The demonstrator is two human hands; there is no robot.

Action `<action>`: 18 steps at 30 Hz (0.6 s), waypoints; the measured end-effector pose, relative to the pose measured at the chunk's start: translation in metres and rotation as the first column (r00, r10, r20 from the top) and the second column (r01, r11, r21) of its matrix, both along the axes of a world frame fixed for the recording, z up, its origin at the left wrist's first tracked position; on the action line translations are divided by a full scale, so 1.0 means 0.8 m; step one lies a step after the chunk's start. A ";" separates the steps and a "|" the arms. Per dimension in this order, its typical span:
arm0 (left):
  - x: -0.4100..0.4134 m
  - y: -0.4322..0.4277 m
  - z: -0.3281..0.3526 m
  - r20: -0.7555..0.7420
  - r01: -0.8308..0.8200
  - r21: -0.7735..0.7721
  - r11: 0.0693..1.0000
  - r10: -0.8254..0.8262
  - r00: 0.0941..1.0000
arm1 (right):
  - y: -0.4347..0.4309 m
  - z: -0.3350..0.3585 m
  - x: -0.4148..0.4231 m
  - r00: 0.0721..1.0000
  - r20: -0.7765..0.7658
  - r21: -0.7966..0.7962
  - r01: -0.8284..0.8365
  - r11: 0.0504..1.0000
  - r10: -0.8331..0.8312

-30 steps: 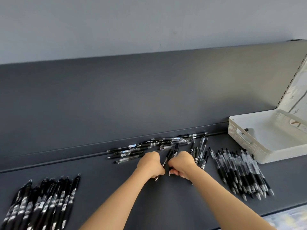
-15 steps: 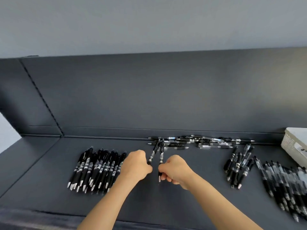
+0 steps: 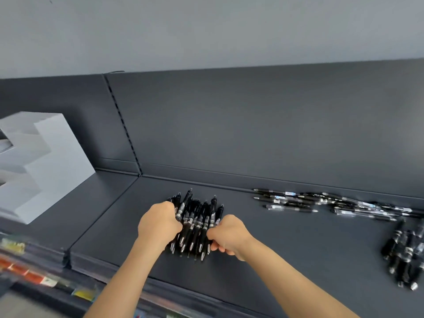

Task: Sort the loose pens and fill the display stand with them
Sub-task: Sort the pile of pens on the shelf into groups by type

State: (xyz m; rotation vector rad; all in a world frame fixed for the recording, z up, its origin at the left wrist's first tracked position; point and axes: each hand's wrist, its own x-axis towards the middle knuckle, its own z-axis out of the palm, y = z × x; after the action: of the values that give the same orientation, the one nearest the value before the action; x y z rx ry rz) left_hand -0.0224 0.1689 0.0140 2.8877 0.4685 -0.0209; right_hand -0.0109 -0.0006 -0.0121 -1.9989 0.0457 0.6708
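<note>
Where sorting stands: observed condition

While the left hand [image 3: 158, 222] sits against the left flank of the pen pile [image 3: 196, 220], its fingers are curled tight round the outermost pens there. Right hand [image 3: 226, 234] is at the pile's right flank, fingers curled under and gripping the pens at that edge; whether either hand holds a separate single pen cannot be told. Pile lies on the dark shelf [image 3: 298, 249], nearer its front edge than its back, pens roughly parallel with tips toward the person. White stepped display stand [image 3: 52, 157] stands on the neighbouring shelf section to the left, well apart from the pile. Scattered clear-barrelled pens [image 3: 332, 203] lie along the foot of the back panel, to the right. Second heap of black pens [image 3: 406, 255] lies at far right, blurred. Coloured label strip [image 3: 34, 276] runs along the shelf front, lower left, unreadable
</note>
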 end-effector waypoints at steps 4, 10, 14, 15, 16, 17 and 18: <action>0.005 0.007 -0.010 -0.004 0.012 -0.033 0.999 -0.012 1.000 | 0.016 -0.004 0.007 1.000 -0.011 -0.046 0.009 0.999 -0.010; 0.007 0.006 -0.013 0.014 0.015 -0.018 1.000 -0.015 1.000 | 0.017 -0.011 0.009 1.000 -0.004 -0.081 -0.013 0.997 0.013; 0.011 -0.016 -0.002 0.070 0.052 0.030 0.998 -0.054 0.996 | 0.004 -0.008 0.011 0.999 0.047 -0.096 -0.013 0.995 0.018; 0.013 -0.024 0.001 0.086 0.071 0.032 0.997 -0.073 0.994 | -0.003 -0.007 0.011 0.997 0.072 -0.103 -0.008 0.995 0.015; 0.014 -0.033 0.002 0.104 0.092 0.032 0.995 -0.095 0.990 | -0.011 -0.006 0.012 0.995 0.102 -0.114 -0.003 0.993 0.015; 0.017 -0.043 0.003 0.123 0.117 0.026 0.993 -0.119 0.985 | -0.020 -0.005 0.012 0.991 0.137 -0.127 0.004 0.992 0.014; 0.019 -0.053 0.002 0.142 0.147 0.014 0.989 -0.148 0.979 | -0.032 -0.005 0.013 0.985 0.170 -0.140 0.014 0.990 0.010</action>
State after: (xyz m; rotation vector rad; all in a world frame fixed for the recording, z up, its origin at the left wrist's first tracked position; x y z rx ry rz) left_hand -0.0070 0.1262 0.0154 2.8946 0.2282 0.1628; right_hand -0.0002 -0.0259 -0.0161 -2.1856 -0.0076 0.5051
